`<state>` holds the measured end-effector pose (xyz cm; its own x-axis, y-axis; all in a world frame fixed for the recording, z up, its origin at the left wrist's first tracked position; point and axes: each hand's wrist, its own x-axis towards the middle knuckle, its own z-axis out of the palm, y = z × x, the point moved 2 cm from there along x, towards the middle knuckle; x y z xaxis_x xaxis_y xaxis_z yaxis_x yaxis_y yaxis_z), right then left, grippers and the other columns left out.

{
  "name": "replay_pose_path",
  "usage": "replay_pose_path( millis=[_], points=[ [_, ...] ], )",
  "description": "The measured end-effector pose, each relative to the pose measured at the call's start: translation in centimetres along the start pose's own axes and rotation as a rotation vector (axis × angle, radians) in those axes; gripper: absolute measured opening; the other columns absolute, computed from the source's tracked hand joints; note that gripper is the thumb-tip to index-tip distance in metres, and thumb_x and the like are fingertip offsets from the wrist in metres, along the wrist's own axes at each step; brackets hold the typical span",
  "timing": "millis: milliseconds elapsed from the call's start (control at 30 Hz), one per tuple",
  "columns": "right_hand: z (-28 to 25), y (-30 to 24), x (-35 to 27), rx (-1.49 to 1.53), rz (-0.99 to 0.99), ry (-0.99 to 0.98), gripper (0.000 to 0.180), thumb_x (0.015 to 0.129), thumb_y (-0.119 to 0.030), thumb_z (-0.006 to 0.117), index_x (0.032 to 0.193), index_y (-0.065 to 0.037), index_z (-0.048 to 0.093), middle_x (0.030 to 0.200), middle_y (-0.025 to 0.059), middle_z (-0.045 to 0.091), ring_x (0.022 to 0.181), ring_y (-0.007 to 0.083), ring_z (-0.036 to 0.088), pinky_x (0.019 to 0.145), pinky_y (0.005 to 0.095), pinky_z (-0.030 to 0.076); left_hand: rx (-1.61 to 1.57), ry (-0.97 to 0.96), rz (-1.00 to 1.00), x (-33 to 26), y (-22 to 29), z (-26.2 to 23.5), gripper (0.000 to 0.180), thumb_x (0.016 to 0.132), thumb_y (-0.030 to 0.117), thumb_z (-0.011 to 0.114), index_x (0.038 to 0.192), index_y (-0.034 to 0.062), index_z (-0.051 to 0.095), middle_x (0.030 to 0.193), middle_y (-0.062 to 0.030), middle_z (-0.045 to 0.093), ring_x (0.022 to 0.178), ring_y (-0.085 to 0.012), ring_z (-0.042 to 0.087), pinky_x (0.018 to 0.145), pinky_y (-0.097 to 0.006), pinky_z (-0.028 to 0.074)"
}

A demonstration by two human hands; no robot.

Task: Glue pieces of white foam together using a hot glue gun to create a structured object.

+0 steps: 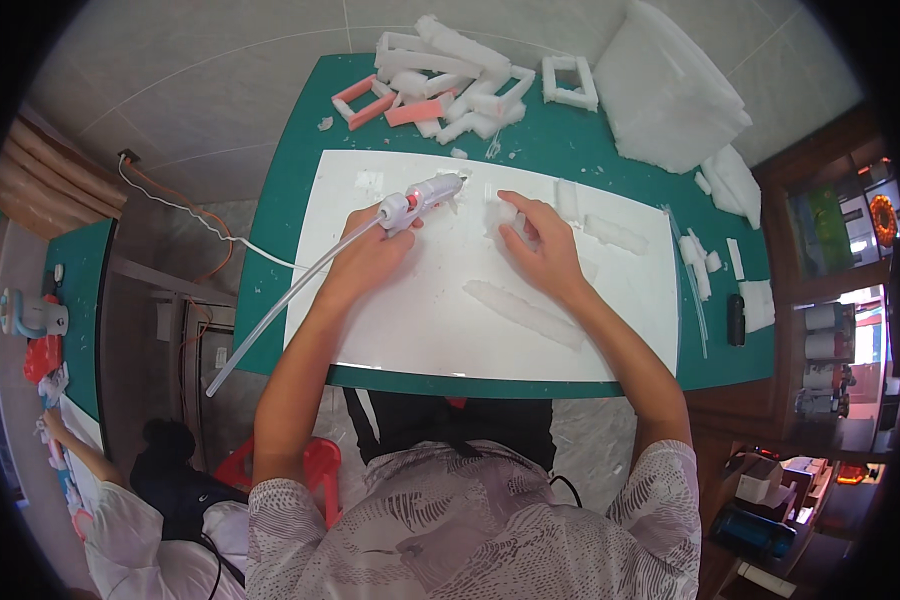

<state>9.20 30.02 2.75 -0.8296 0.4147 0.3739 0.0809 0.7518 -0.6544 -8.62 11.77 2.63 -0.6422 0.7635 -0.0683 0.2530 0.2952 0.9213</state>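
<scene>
My left hand [368, 258] is wrapped around a white hot glue gun [432, 192], its nozzle tilted up toward the far right. A long clear glue stick [280, 306] runs out of its back toward the near left. My right hand [548, 250] has its thumb and fingers curled on a small white foam piece [494, 216], partly hidden by the fingers. Both hands are over a white board [400, 335]. Right of my right hand lie white foam strips [616, 234]; a longer foam strip [522, 312] lies in front of it.
At the back of the green table [295, 170] is a pile of white and pink foam frames [440, 80]. A large foam block [665, 90] stands back right. Glue sticks [694, 290] and a black cylinder [736, 320] lie right. Another person [120, 520] works at left.
</scene>
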Motion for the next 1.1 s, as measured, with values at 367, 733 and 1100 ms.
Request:
replay_pose_path(
  millis=[367,733,1100],
  points=[
    [0.04,0.55,-0.34,-0.011,0.040,0.042,0.040,0.083,-0.017,0.074,0.121,-0.008,0.065,0.099,0.0088,0.066,0.071,0.0173,0.053,0.065,0.0285,0.047,0.008,0.002,-0.020,-0.10,0.26,-0.09,0.028,0.076,0.009,0.056,0.099,0.0000,0.069,0.086,-0.0173,0.069,0.075,-0.0261,0.063,0.074,-0.034,0.050],
    [0.18,0.75,-0.36,0.012,0.047,0.052,0.041,0.081,-0.017,0.076,0.119,-0.007,0.065,0.102,0.0090,0.065,0.069,0.0164,0.053,0.065,0.0278,0.048,-0.025,0.009,0.049,-0.31,0.53,-0.35,0.030,0.075,0.007,0.056,0.100,-0.0003,0.071,0.081,-0.0124,0.068,0.066,-0.0179,0.060,0.064,-0.031,0.049],
    [0.27,0.45,-0.18,-0.025,0.038,0.037,0.039,0.081,-0.016,0.076,0.118,-0.007,0.065,0.098,0.0093,0.066,0.070,0.0181,0.055,0.065,0.0294,0.049,-0.107,0.035,0.079,-0.31,0.81,-0.39,0.030,0.074,0.004,0.056,0.100,-0.0013,0.071,0.080,-0.0096,0.068,0.061,-0.0128,0.057,0.058,-0.029,0.047]
  ],
)
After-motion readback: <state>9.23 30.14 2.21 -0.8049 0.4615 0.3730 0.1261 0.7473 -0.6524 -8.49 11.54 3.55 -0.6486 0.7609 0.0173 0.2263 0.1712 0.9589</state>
